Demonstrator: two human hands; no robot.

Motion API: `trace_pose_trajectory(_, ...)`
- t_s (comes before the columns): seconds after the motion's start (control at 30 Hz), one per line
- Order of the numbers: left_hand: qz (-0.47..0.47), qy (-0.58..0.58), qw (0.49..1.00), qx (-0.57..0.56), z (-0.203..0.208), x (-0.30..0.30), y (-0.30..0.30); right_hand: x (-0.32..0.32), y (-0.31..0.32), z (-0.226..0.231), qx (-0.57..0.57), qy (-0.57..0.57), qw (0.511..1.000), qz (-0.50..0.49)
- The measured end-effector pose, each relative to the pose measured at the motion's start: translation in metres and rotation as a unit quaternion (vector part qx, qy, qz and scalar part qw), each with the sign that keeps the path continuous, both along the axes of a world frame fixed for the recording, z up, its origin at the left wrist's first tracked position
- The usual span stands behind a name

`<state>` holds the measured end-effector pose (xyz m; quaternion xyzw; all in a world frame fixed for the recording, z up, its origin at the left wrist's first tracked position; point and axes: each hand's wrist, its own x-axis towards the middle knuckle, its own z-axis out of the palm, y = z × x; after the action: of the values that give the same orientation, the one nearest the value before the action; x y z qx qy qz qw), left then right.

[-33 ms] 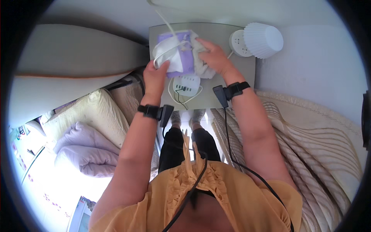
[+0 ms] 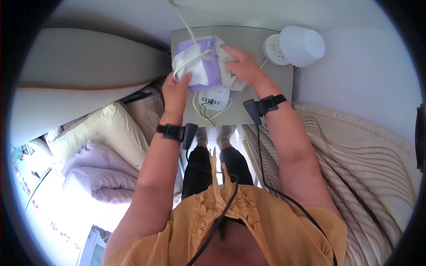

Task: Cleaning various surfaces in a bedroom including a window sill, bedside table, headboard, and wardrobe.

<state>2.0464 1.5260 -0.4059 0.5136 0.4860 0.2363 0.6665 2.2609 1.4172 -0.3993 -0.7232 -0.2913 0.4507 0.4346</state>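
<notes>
My left hand (image 2: 176,91) is closed on the near left edge of a purple and white soft tissue pack (image 2: 212,71), thumb on top. A white cable (image 2: 188,29) comes down from the wall and loops over the pack close to that thumb. On the pack's right side, my right hand (image 2: 245,66) is closed on a bunched greyish-white cloth (image 2: 228,79), its forefinger stretched along the top. Just below the pack, a white power strip (image 2: 214,101) with a thin dark cord plugged in lies on the grey bedside table (image 2: 262,104). The pack partly covers it.
A white pleated lamp (image 2: 302,46) and a round white socket unit (image 2: 274,49) stand at the table's far right. Left are a padded headboard (image 2: 97,62), a pale pillow (image 2: 100,137) and a lilac quilt (image 2: 100,177). Striped bedding (image 2: 350,168) lies right. Black cords hang from both wrists.
The tissue pack and my left hand have shifted slightly left and nearer to me. My right hand has moved a little left with the cloth.
</notes>
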Motion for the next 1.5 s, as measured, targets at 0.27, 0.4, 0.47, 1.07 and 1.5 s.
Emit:
trace_pose_trajectory(0.27,0.066,0.031,0.993,-0.094,-0.033,-0.051,-0.03,-0.009,0.016,0.005,-0.048,-0.048,0.981,0.181)
trace_pose_trajectory(0.4,0.089,0.09,0.988,-0.09,-0.059,-0.057,-0.032,0.033,0.026,-0.002,-0.042,-0.154,0.987,0.029)
trace_pose_trajectory(0.47,0.081,0.091,0.989,-0.089,-0.061,-0.048,-0.038,0.051,0.022,-0.032,0.029,-0.412,0.911,0.01)
trace_pose_trajectory(1.07,0.046,0.128,0.99,-0.047,-0.074,-0.04,-0.046,-0.012,0.182,-0.062,0.121,-0.431,0.776,0.444)
trace_pose_trajectory(1.5,0.038,0.159,0.985,-0.047,-0.082,-0.055,-0.042,0.005,0.017,-0.062,0.034,-0.463,0.818,0.339)
